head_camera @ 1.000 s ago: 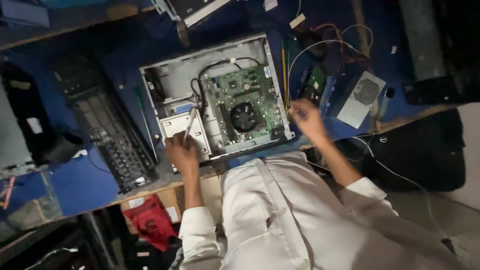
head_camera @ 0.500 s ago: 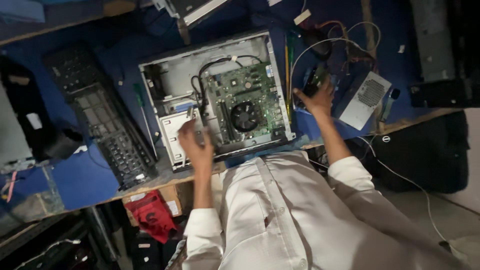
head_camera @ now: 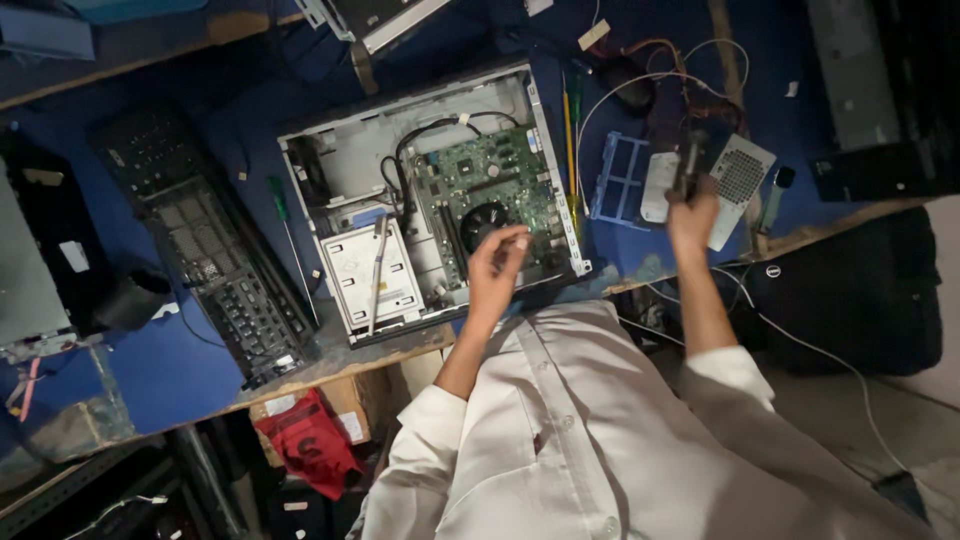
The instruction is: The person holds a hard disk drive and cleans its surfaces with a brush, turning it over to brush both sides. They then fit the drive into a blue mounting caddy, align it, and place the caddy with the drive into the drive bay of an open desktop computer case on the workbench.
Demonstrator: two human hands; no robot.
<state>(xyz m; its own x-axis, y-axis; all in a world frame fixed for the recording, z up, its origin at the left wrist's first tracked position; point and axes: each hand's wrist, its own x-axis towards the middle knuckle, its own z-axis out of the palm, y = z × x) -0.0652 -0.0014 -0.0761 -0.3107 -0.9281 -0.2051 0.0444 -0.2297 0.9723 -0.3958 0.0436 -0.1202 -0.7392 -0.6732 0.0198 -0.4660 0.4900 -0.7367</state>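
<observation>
From the head view, an open computer case (head_camera: 430, 200) lies flat on the blue table (head_camera: 120, 400), its lid off and its insides showing. The green board (head_camera: 490, 185) fills the right half of the case, with a round black fan (head_camera: 487, 222) near its lower edge; a white drive cage (head_camera: 370, 275) sits in the lower left corner with a thin grey strip lying across it. The left hand (head_camera: 497, 272) hovers over the case's lower edge just below the fan, fingers loosely curled and pinched towards the thumb; whether it holds anything small I cannot tell. The right hand (head_camera: 692, 215) is out to the right of the case, closed around a dark, narrow tool (head_camera: 688, 160) that points away from the person. Just beyond it lie a grey power unit (head_camera: 740, 180) with a perforated face and a blue plastic bracket (head_camera: 618, 178). A green-handled screwdriver (head_camera: 285, 230) rests left of the case, and a black keyboard (head_camera: 215, 270) lies further left.
</observation>
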